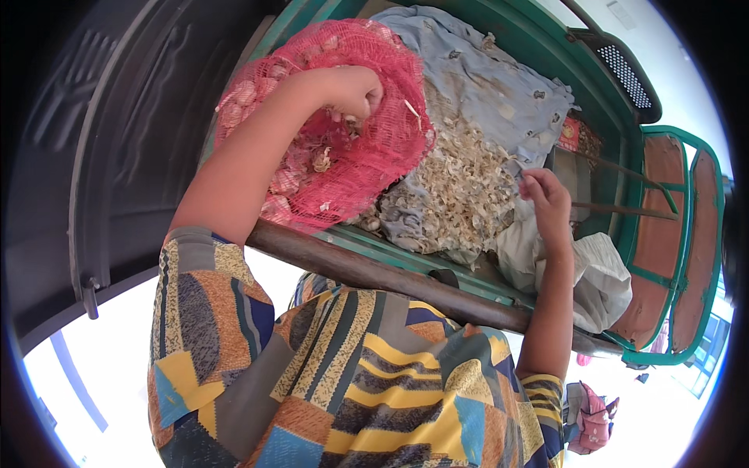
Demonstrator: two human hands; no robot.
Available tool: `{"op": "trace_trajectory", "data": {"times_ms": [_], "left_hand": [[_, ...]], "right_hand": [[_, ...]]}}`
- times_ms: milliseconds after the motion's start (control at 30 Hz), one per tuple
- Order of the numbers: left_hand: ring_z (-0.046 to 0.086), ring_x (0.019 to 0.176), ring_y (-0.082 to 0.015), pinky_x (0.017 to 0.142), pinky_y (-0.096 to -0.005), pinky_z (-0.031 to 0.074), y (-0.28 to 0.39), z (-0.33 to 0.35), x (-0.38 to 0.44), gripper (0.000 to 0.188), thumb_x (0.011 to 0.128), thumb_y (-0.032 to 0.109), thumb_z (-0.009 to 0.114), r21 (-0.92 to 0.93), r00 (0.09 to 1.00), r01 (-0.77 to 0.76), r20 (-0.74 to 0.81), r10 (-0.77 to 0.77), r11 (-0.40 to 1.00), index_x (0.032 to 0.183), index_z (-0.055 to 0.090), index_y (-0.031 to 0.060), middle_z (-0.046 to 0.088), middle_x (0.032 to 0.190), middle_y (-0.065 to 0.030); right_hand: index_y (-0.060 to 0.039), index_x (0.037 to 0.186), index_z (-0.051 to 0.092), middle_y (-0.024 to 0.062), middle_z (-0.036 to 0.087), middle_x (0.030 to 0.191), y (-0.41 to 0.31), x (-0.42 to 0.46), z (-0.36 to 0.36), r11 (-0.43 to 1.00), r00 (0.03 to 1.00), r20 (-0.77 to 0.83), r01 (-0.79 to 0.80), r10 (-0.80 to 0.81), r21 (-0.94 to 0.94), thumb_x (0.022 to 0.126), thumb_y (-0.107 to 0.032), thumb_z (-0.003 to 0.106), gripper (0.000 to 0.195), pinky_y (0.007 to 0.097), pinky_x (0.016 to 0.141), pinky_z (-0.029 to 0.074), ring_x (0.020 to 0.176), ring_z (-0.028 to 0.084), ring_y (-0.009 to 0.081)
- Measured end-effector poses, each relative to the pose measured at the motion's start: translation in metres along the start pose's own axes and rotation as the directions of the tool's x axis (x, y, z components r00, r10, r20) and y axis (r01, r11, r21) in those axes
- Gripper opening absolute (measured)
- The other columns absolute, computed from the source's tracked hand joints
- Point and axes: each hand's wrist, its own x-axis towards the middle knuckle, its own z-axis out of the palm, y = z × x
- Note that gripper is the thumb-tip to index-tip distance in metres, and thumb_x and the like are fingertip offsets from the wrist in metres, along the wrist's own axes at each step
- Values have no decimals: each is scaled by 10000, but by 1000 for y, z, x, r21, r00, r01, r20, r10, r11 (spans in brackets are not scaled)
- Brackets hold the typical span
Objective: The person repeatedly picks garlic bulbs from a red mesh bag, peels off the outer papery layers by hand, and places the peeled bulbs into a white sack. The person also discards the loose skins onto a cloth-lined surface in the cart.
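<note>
A red mesh bag [404, 134] with garlic bulbs [243, 93] in it lies in the green cart bed. My left hand [354, 93] reaches into the mouth of the bag with its fingers curled down; what is under them is mostly hidden. One loose garlic bulb [321, 159] shows in the opening below that hand. To the right, a heap of dry garlic skins [462, 181] covers part of a blue-grey cloth [485, 88]. My right hand [547, 196] hovers beside the heap, above a white sack [600, 275], its fingers bent; nothing shows clearly between them.
A wooden pole [386, 275] runs along the cart's near side, between my body and the load. A red box [569, 134] and a metal rod [620, 209] are at the right. Beyond them stands a green-framed brown seat [658, 199]. A dark panel [134, 146] rises at the left.
</note>
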Motion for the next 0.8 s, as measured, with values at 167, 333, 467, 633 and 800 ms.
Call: {"op": "trace_trajectory", "data": {"times_ms": [167, 333, 467, 633, 800], "left_hand": [[625, 711, -117, 688, -239, 521, 60, -1, -37, 250, 804, 53, 686, -383, 891, -442, -82, 446, 812, 1037, 605, 15, 644, 911, -41], [583, 1027, -120, 874, -257, 504, 103, 36, -40, 399, 795, -42, 674, -420, 678, -733, -394, 620, 535, 1169, 572, 53, 586, 1144, -50], [569, 1113, -173, 927, -310, 494, 116, 62, -29, 442, 786, -69, 647, -385, 684, -727, -475, 553, 569, 1195, 560, 74, 570, 1220, -59], [534, 1192, -223, 983, -336, 462, 122, 75, -16, 421, 792, 48, 716, 17, 387, -861, -627, 676, 509, 1194, 593, 77, 547, 1300, -78], [547, 1156, -138, 926, -285, 494, 127, 79, -28, 517, 809, 74, 728, -332, 550, -833, -582, 599, 443, 1300, 566, 107, 555, 1314, -78]], "right_hand": [[17, 1114, 597, 89, 654, 1005, -75, -12, 55, 925, 982, 184, -101, 35, 365, 985, -153, 506, 232, 296, 770, 531, 889, 628, 154], [-13, 1237, 499, 101, 610, 1141, -114, -5, 93, 435, 906, 422, -365, -38, 823, 1036, -264, 394, 338, 345, 868, 526, 999, 612, 191], [-18, 1238, 496, 82, 608, 1128, -101, -7, 97, 338, 964, 266, -260, 30, 905, 1033, -268, 411, 334, 345, 866, 535, 989, 623, 180], [12, 1242, 500, 81, 611, 1095, -93, -13, 88, 586, 1000, 29, -26, 5, 810, 1029, -232, 434, 330, 315, 820, 547, 950, 624, 155], [22, 1182, 543, 84, 627, 1036, -87, -9, 83, 557, 995, -94, 95, -31, 825, 1034, -216, 421, 306, 292, 779, 551, 901, 632, 150]]}}
